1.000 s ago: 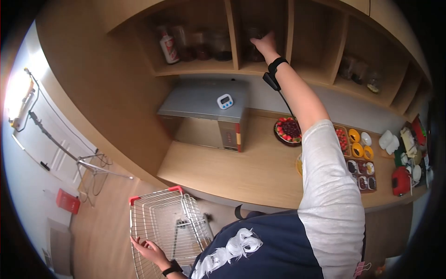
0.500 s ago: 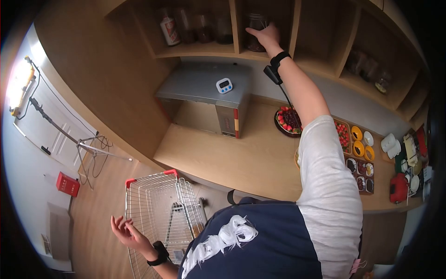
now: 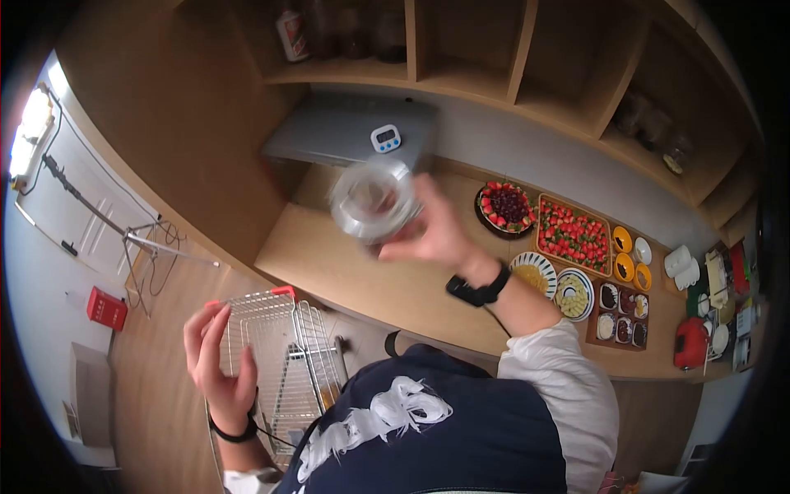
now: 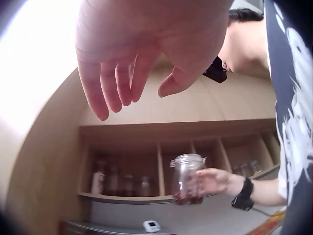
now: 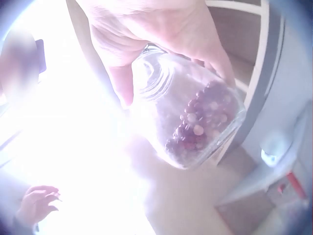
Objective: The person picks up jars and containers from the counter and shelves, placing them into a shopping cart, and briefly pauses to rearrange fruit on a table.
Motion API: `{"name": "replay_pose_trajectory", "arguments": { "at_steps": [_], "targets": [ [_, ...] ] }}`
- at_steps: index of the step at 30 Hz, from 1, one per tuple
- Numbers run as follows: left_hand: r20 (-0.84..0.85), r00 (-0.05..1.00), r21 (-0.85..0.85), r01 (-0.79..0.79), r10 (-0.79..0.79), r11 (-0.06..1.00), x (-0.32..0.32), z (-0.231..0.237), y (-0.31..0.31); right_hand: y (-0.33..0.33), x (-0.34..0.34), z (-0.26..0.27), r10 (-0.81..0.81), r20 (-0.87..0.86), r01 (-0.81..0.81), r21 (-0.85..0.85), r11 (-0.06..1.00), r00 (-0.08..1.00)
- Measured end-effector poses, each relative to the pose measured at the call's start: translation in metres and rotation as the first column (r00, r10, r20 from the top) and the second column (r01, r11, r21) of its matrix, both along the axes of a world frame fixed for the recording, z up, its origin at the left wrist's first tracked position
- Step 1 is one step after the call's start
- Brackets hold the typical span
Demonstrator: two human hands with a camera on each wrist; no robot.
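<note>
My right hand [image 3: 436,229] grips a clear glass jar [image 3: 374,198] above the counter, in front of the grey-topped oven. In the left wrist view the jar [image 4: 187,178] stands nearly upright, with a clamp lid and small dark red pieces at its bottom. Seen from the right wrist, thumb and fingers wrap the jar [image 5: 195,117] near its neck, and round dark red beads or beans lie inside it. My left hand [image 3: 220,362] is raised beside the shopping cart [image 3: 276,346], its fingers loosely bent and holding nothing.
Wooden shelves [image 3: 469,80] hang above, with jars and a white-red bottle [image 3: 292,34] at left. A white timer [image 3: 385,139] sits on the oven [image 3: 329,123]. Along the counter stand a strawberry-ringed cake [image 3: 504,207], a strawberry tray [image 3: 573,236], fruit plates [image 3: 573,295] and small bowls [image 3: 623,239].
My right hand has taken the jar out of the shelf compartment and brought it down and left over the counter. The left hand has risen beside the cart.
</note>
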State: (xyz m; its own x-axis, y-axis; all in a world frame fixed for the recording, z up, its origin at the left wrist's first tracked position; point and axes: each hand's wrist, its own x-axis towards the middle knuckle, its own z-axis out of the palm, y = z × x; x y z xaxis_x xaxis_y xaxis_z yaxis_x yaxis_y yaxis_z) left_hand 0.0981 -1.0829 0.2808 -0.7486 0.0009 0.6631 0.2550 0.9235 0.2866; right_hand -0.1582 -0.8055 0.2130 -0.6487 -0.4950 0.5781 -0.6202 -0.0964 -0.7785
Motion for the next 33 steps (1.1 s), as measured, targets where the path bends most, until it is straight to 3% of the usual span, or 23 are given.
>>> {"name": "replay_pose_trajectory", "arguments": {
  "at_steps": [2, 3, 4, 6, 7, 8, 10, 11, 12, 13, 14, 15, 16, 17, 18, 19, 22, 24, 25, 26, 28, 30, 33],
  "targets": [
    [0.11, 0.985, 0.039, 0.129, -0.132, 0.991, -0.023, 0.018, 0.015, -0.026, 0.034, -0.032, 0.217, 0.172, -0.237, 0.105, 0.966, 0.961],
    [0.12, 0.984, 0.048, 0.124, -0.129, 0.991, -0.032, 0.019, 0.018, -0.041, 0.046, -0.054, 0.325, 0.223, -0.35, 0.084, 0.933, 0.919],
    [0.243, 0.958, -0.018, 0.163, -0.154, 0.986, -0.041, 0.018, 0.019, -0.057, 0.056, -0.074, 0.426, 0.27, -0.455, 0.053, 0.889, 0.863],
    [0.376, 0.911, -0.079, 0.215, -0.171, 0.973, -0.045, 0.003, 0.012, -0.083, 0.075, -0.091, 0.502, 0.202, -0.529, 0.119, 0.84, 0.841],
    [0.526, 0.828, -0.039, 0.252, -0.194, 0.967, -0.043, -0.013, 0.003, -0.091, 0.082, -0.092, 0.543, 0.298, -0.6, 0.145, 0.787, 0.785],
    [0.665, 0.717, 0.007, 0.273, -0.209, 0.962, -0.038, -0.028, -0.004, -0.1, 0.086, -0.094, 0.556, 0.185, -0.585, 0.21, 0.783, 0.81],
    [0.697, 0.687, 0.128, 0.164, -0.206, 0.978, -0.029, -0.047, -0.014, -0.122, 0.09, -0.11, 0.654, 0.264, -0.69, 0.064, 0.721, 0.708],
    [0.645, 0.734, 0.147, 0.154, -0.213, 0.977, -0.027, -0.055, -0.019, -0.129, 0.089, -0.111, 0.663, 0.285, -0.707, 0.086, 0.702, 0.693],
    [0.597, 0.776, 0.163, 0.133, -0.205, 0.978, -0.021, -0.06, -0.027, -0.138, 0.089, -0.117, 0.7, 0.211, -0.723, 0.059, 0.688, 0.683],
    [0.614, 0.775, 0.131, 0.088, -0.151, 0.987, -0.015, -0.062, -0.033, -0.153, 0.087, -0.126, 0.67, -0.065, -0.662, 0.105, 0.742, 0.74],
    [0.634, 0.768, 0.099, 0.04, -0.094, 0.994, -0.009, -0.066, -0.038, -0.158, 0.088, -0.122, 0.729, 0.146, -0.744, 0.124, 0.657, 0.668],
    [0.63, 0.774, 0.113, -0.006, -0.067, 0.994, -0.001, -0.071, -0.043, -0.163, 0.092, -0.113, 0.709, 0.54, -0.84, -0.008, 0.543, 0.453],
    [0.622, 0.782, 0.118, -0.048, -0.036, 0.992, 0.005, -0.075, -0.052, -0.173, 0.089, -0.112, 0.728, 0.173, -0.747, 0.194, 0.635, 0.664],
    [0.552, 0.833, 0.117, -0.024, -0.045, 0.993, 0.008, -0.079, -0.062, -0.183, 0.089, -0.114, 0.71, 0.129, -0.716, 0.243, 0.654, 0.692],
    [0.472, 0.879, 0.107, 0.015, -0.064, 0.994, 0.008, -0.082, -0.075, -0.188, 0.09, -0.107, 0.66, -0.038, -0.624, 0.286, 0.727, 0.751],
    [0.481, 0.876, 0.174, -0.057, -0.035, 0.983, 0.011, -0.087, -0.093, -0.191, 0.09, -0.099, 0.58, -0.205, -0.51, 0.308, 0.803, 0.788],
    [0.446, 0.892, 0.262, -0.216, 0.081, 0.941, 0.032, -0.1, -0.138, -0.178, 0.083, -0.099, 0.451, 0.223, -0.497, 0.244, 0.833, 0.864],
    [0.451, 0.869, 0.286, -0.354, 0.201, 0.89, 0.047, -0.12, -0.168, -0.151, 0.069, -0.123, 0.301, 0.488, -0.445, 0.211, 0.87, 0.819],
    [0.483, 0.807, 0.191, -0.476, 0.34, 0.858, 0.056, -0.128, -0.174, -0.135, 0.063, -0.14, 0.235, 0.569, -0.406, 0.195, 0.893, 0.788],
    [0.497, 0.802, 0.207, -0.48, 0.331, 0.852, 0.06, -0.143, -0.18, -0.12, 0.057, -0.158, 0.154, 0.587, -0.333, 0.21, 0.919, 0.795],
    [0.551, 0.513, -0.027, -0.777, 0.658, 0.628, 0.064, -0.189, -0.194, -0.097, 0.059, -0.181, 0.053, 0.608, -0.253, 0.249, 0.935, 0.792],
    [0.581, 0.419, -0.15, -0.788, 0.698, 0.597, 0.063, -0.239, -0.205, -0.081, 0.066, -0.189, -0.126, 0.664, -0.142, 0.335, 0.932, 0.737],
    [0.681, 0.383, -0.161, -0.754, 0.624, 0.637, 0.059, -0.329, -0.219, -0.058, 0.075, -0.183, -0.185, 0.611, -0.174, 0.479, 0.86, 0.77]
  ]
}}
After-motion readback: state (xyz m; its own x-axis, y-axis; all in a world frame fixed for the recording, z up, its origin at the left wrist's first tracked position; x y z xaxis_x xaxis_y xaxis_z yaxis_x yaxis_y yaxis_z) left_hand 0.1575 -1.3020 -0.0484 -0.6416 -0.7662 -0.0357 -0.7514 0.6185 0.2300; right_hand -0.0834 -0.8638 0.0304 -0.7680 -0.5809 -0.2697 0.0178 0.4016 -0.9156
